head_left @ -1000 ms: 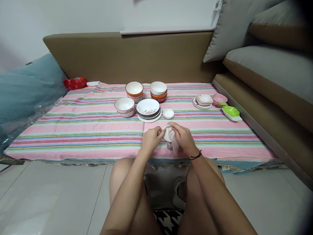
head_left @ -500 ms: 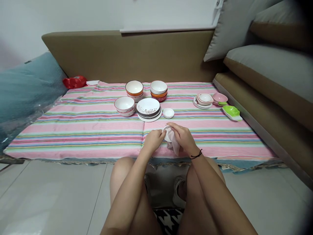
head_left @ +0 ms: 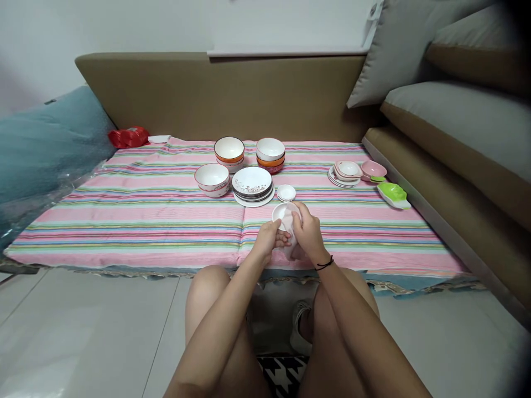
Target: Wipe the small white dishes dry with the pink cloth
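A small white dish point(head_left: 281, 212) is held above the striped cloth, its hollow side facing up toward me. My left hand point(head_left: 267, 239) is closed on its near-left edge with the thumb over the rim. On the other side, my right hand point(head_left: 307, 229) grips a pale pink cloth point(head_left: 292, 250) and presses it against the dish. The cloth hangs below the fingers and hides part of the dish. Just beyond, a short stack of small white dishes point(head_left: 286, 192) stands beside a stack of plates point(head_left: 252, 181) with a floral pattern.
Bowls stand at the back: a white one point(head_left: 212, 179) and two stacks point(head_left: 229, 150), point(head_left: 270, 155). To the right lie small plates point(head_left: 343, 172), a pink bowl point(head_left: 373, 169) and a green leaf-shaped dish point(head_left: 393, 195). A red package point(head_left: 129, 137) sits far left; cushions point(head_left: 456, 119) rise at right.
The dish has turned from edge-on to showing its hollow side and moved slightly away from me. My left fingers now reach under it; my right hand with the cloth has shifted along its rim.
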A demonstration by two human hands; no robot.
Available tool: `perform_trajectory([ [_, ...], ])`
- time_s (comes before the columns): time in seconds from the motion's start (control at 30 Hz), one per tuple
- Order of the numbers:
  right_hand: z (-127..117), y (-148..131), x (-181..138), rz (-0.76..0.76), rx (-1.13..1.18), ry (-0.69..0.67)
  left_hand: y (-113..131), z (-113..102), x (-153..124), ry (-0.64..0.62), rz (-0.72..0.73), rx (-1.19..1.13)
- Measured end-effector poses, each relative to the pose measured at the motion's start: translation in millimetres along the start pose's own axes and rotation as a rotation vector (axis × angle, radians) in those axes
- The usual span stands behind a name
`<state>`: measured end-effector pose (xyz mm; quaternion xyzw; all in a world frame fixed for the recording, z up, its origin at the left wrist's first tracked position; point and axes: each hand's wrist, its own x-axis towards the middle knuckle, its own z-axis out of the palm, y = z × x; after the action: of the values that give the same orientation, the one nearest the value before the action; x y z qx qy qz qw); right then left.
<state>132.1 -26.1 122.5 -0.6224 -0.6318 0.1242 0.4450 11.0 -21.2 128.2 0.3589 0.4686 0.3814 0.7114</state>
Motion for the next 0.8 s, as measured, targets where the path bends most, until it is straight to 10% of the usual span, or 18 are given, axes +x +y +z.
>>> perform_trajectory([
  [0.5,-7.2,9.8,-3.5,-0.141,-0.141,-0.143,23.2,-22.1,-5.3,0.042,0.616,1.009],
  [0.8,-4.8,3.9,-0.8,-0.095,-0.083,0.014,1.8,-16.7,7.1,0.088,0.37,0.307],
])
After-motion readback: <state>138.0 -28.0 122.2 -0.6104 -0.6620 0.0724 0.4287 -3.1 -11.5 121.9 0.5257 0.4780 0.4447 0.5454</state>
